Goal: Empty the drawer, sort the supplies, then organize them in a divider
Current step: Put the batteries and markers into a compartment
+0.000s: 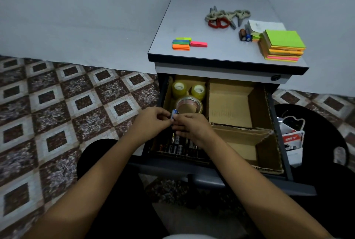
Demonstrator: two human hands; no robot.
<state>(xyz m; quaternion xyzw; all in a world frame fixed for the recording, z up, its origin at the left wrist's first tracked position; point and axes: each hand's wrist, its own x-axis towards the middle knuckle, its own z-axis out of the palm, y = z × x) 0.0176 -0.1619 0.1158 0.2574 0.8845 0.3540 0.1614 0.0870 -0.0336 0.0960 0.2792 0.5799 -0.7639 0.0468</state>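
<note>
Right now, pinching a small blue battery [174,113] between both hands, above the left side of the open drawer [221,177]. Left hand [153,121] curled, thumb and forefinger clamped on the battery's left flank. Right hand [192,125] curled too, fingertips closed on its lower right side. Neither hand free, neither spread. Held nearly upright, blue end topmost, tipped a little away from the body.

Straight below and slightly nearer the body: the front-left pocket of the cardboard divider [230,104], with a row of batteries [177,145] in it, lying flat, side by side, long axes running front to back. So, by the look of it, midway through filing batteries. Likely next: tip the held one from upright to flat, line it up with the row, lower it into a gap. Right hand directly over that pocket, hence better placed to set it down; left hand out over the drawer's left wall. Hard to tell where a gap lies, since the right wrist covers part of the row.

Beyond the hands, in the back-left pocket, three tape rolls [189,104]. Up on the cabinet top [211,54], well apart from the hands and not yet filed: scissors [224,18], sticky flags [184,44], loose batteries [245,34] and a stack of sticky notes [282,45]. Roughly a third done, judging by that.
</note>
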